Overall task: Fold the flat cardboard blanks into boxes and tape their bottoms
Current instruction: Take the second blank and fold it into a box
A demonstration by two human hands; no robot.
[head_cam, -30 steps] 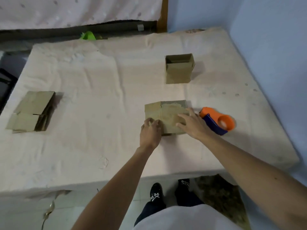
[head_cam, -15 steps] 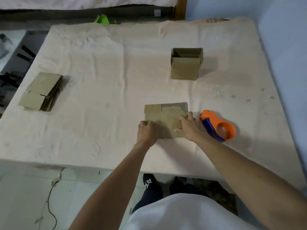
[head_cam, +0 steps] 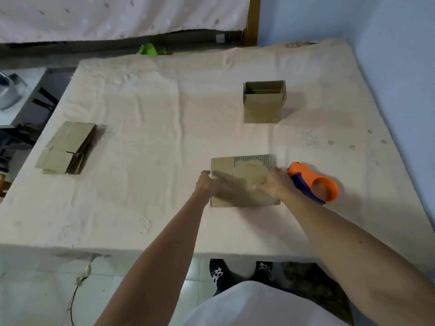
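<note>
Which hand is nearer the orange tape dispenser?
Right. The right hand presses the cardboard box right beside the tape dispenser; the left hand is at the box's opposite edge.

Table [head_cam: 164,137]: pale cream cover, creased and faintly stained, filling most of the view.
Cloth [head_cam: 117,17]: pink with pale spots, hanging behind the table's far edge.
Post [head_cam: 251,20]: brown wood, upright at the cloth's right end.
Wall [head_cam: 388,67]: light blue, along the table's right side.
Green scrap [head_cam: 149,49]: bright, just beyond the far edge.
Floor [head_cam: 35,290]: pale tiles below the near edge.
Cable [head_cam: 77,285]: thin, trailing across the tiles.
Pot [head_cam: 8,90]: metal, far left, partly cut off.
</note>
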